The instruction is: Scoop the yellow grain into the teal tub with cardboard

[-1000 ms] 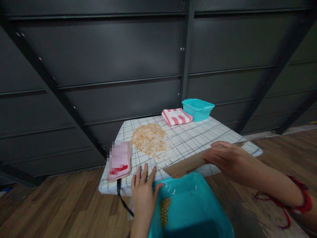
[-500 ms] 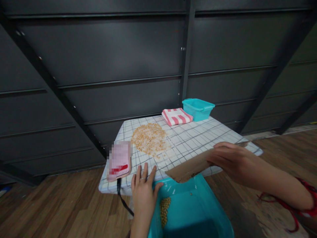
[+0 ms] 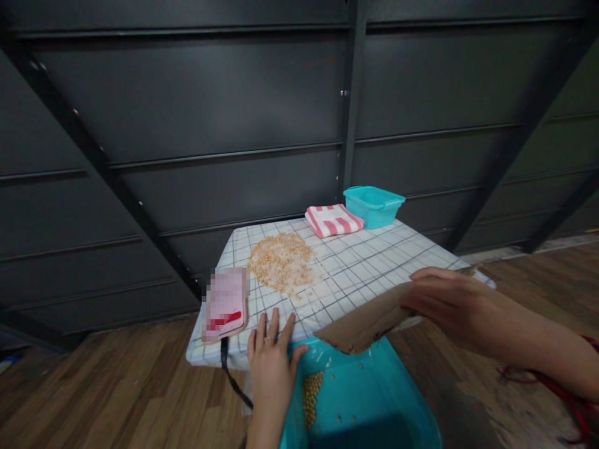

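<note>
Over the last second the right hand (image 3: pixel 447 299) has drawn the cardboard sheet (image 3: pixel 362 324) off the worktop (image 3: pixel 374 255) and tipped it. Its free end, which lay flat near the 6 o'clock edge, now dips past that edge and hangs over the rim of the big teal tub (image 3: pixel 397 399). A few more loose beans (image 3: pixel 345 416) dot the tub floor than before. I judge that what the sheet carried is sliding off into the tub, to join the small heap of beans (image 3: pixel 312 393) against its left wall.

The right hand grips the sheet's upper end at about 4 o'clock of the worktop, fingers curled over the top; the thumb is hidden. The left hand (image 3: pixel 272 358) has not moved. It lies open and flat at the 6 o'clock edge, fingers spread on the cloth and thumb touching the tub's rim.

The sheet is plain brown card, stiff enough to hold a slope, with a ragged lower edge. The main pile of beans (image 3: pixel 282 262) is unchanged at about 10 o'clock. A pink phone (image 3: pixel 226 304) lies at 8 o'clock, and a striped towel (image 3: pixel 334 219) touches a small teal bin (image 3: pixel 373 206) at 1 o'clock.
</note>
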Available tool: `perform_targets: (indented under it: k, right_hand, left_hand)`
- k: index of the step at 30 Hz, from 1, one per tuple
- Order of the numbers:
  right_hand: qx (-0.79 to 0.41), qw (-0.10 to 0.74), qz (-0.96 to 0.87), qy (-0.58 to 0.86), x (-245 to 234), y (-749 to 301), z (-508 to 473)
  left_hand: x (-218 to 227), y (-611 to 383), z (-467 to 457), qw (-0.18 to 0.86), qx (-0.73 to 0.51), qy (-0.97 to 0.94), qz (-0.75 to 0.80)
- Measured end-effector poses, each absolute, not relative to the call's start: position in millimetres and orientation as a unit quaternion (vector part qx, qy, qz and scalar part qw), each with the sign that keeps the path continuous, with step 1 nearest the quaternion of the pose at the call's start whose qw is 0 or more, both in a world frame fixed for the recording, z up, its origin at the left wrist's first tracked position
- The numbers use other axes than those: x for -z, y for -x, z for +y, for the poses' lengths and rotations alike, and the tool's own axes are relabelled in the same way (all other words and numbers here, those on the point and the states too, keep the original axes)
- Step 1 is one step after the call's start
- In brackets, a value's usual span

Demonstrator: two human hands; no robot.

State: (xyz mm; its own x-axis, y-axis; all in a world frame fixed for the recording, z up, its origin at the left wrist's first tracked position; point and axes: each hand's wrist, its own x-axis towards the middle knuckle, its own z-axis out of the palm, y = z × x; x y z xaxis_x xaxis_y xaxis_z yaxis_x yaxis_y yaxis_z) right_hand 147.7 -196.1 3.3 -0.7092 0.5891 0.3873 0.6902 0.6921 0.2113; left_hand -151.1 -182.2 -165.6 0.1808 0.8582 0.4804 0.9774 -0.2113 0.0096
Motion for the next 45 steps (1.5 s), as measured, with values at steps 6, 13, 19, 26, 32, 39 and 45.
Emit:
perform_targets:
  k: [6,13,19,26,32,39,45]
  right_hand:
    - [0.173,0.154,-0.914,0.332,2.6,-154.8,-183.6]
    - [0.191,0.129,-0.913,0.337,11.0,-150.6,-186.6]
    - [0.255,0.153,-0.897,0.329,17.1,-142.3,-168.7]
    - [0.227,0.167,-0.903,0.323,15.3,-145.6,-171.3]
    - [0.223,0.170,-0.904,0.322,21.6,-138.6,-176.5]
    - [0.289,0.156,-0.890,0.317,27.7,-137.6,-153.8]
    - [0.275,0.168,-0.887,0.331,25.1,-149.7,-150.6]
  left_hand:
    - [164.8,150.8,-182.6,0.133,0.200,0.752,-0.614]
    - [161.8,149.5,-184.3,0.121,0.198,0.749,-0.620]
    - [161.8,150.6,-183.5,0.118,0.205,0.750,-0.618]
    - [153.5,141.6,-187.1,0.119,0.201,0.736,-0.635]
    - [154.4,143.9,-186.1,0.123,0.199,0.743,-0.628]
    - [160.4,147.9,-185.4,0.133,0.197,0.747,-0.621]
    - [161.9,148.0,-185.7,0.129,0.200,0.750,-0.618]
